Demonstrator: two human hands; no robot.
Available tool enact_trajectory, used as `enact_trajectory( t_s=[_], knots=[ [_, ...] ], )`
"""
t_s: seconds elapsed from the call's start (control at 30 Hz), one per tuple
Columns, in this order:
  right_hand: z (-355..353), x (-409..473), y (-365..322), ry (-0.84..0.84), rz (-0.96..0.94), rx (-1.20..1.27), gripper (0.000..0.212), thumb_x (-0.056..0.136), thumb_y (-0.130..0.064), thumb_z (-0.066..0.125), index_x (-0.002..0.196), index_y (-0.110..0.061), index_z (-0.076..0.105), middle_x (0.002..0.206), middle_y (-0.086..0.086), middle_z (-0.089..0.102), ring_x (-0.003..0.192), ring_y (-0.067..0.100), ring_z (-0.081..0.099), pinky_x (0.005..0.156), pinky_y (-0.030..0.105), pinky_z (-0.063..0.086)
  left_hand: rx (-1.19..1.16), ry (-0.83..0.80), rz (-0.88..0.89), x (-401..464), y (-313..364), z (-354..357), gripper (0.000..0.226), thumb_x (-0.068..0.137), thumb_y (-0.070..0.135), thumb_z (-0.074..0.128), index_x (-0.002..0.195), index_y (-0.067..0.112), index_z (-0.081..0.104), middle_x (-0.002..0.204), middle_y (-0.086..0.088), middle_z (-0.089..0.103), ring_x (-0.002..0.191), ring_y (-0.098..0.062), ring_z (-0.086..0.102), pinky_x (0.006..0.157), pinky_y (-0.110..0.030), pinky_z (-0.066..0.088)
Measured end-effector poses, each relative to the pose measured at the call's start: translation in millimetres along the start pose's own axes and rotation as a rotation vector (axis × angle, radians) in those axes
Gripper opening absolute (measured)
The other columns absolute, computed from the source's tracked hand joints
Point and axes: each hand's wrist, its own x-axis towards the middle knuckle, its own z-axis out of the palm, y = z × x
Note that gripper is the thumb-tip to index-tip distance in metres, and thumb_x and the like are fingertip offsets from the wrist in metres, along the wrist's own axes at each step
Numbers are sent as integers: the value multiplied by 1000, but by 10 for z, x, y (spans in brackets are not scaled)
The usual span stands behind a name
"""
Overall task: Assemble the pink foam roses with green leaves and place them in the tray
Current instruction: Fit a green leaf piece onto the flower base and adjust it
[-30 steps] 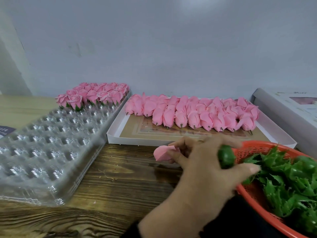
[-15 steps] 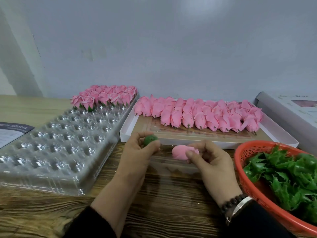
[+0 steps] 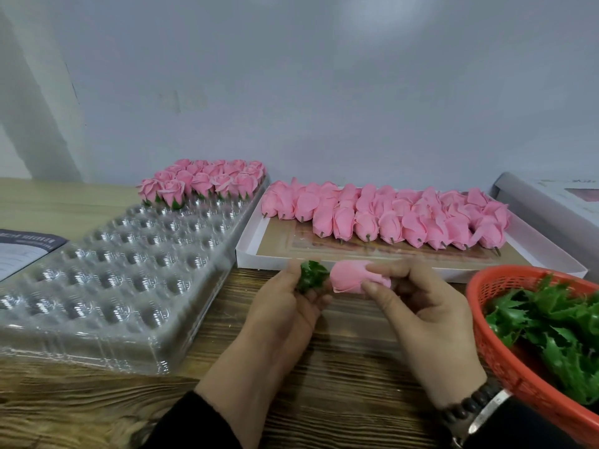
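My left hand (image 3: 285, 306) pinches a green leaf piece (image 3: 311, 275) at its fingertips. Just right of it, my right hand (image 3: 424, 315) holds a pink foam rose bud (image 3: 353, 276) on its side, base pointing at the leaf; the two nearly touch. The clear plastic tray (image 3: 123, 270) lies to the left, with finished roses (image 3: 201, 183) filling its far rows and empty cups nearer me. Loose pink buds (image 3: 389, 215) lie in rows in a white box (image 3: 249, 254) behind my hands.
A red mesh basket (image 3: 505, 361) full of green leaves (image 3: 557, 322) sits at the right edge. A grey-white box (image 3: 551, 202) stands at the far right, a printed sheet (image 3: 22, 251) at the far left. The wooden table (image 3: 340, 367) shows under my hands.
My left hand carried the leaf from the basket side to the left, then both hands drew together, bringing leaf and bud nearly into contact. The view shifted slightly.
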Motion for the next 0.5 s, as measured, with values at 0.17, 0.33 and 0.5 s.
enact_trajectory(
  t_s=[0.17, 0.33, 0.5],
  knots=[
    [4, 26, 34, 7, -39, -50, 15, 71, -27, 66, 84, -33, 65, 79, -7, 66, 76, 13, 63, 72, 21, 51, 12, -7, 14, 46, -25, -38, 34, 102, 18, 31, 99, 3, 61, 87, -16, 68, 65, -19, 69, 53, -26, 56],
    [18, 48, 103, -17, -41, -117, 29, 75, -6, 72, 80, -33, 64, 80, -2, 67, 76, 15, 62, 72, 23, 50, 23, -22, -6, 49, -46, -70, 32, 101, 15, 33, 103, 0, 61, 86, -16, 73, 72, -23, 71, 57, -28, 57],
    [24, 79, 129, -45, -67, -201, 25, 74, -4, 73, 80, -27, 64, 78, -7, 64, 75, 5, 58, 69, 11, 45, 84, -50, -1, 47, -85, -67, 30, 100, 15, 36, 100, 1, 62, 90, -18, 72, 75, -24, 71, 68, -31, 59]
  ],
)
